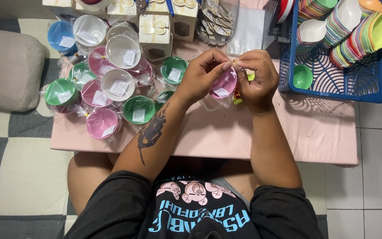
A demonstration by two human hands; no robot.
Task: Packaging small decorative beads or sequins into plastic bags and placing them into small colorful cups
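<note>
A bagged pink bowl (pixel 223 84) is held above the pink surface (pixel 315 132); its bag top is pinched shut by left hand (pixel 202 73) and right hand (pixel 257 77), both grips closed on it.

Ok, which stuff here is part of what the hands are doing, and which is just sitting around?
In hand:
left hand
right hand
pink bowl in a clear bag
gold tie at the bag's neck

Lying about:
pile of wrapped bowls
blue basket of stacked bowls
small boxes
grey cushion

wrapped bowls (pixel 111 84), blue basket (pixel 359 86), grey cushion (pixel 7 66)
</note>
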